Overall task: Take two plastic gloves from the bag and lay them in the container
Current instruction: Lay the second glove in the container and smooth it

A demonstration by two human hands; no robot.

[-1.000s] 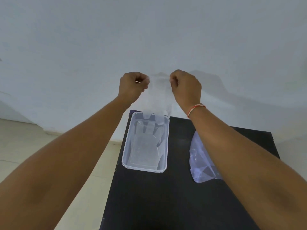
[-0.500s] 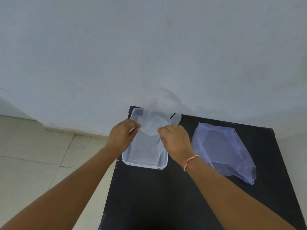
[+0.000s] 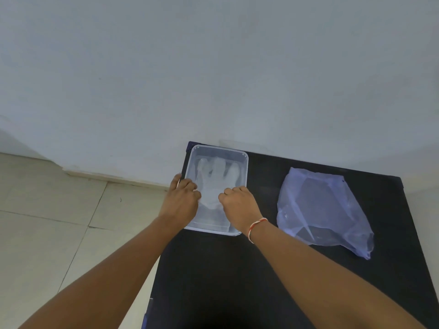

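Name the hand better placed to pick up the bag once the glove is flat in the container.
Right. The right hand is at the container's right side, nearest the bag on the black table. The left hand sits at the far left rim and would have to cross over the glove.

Plain pale wall (image 3: 213, 67); beige tiled floor (image 3: 47, 222) at left; black table (image 3: 237, 281) against wall.
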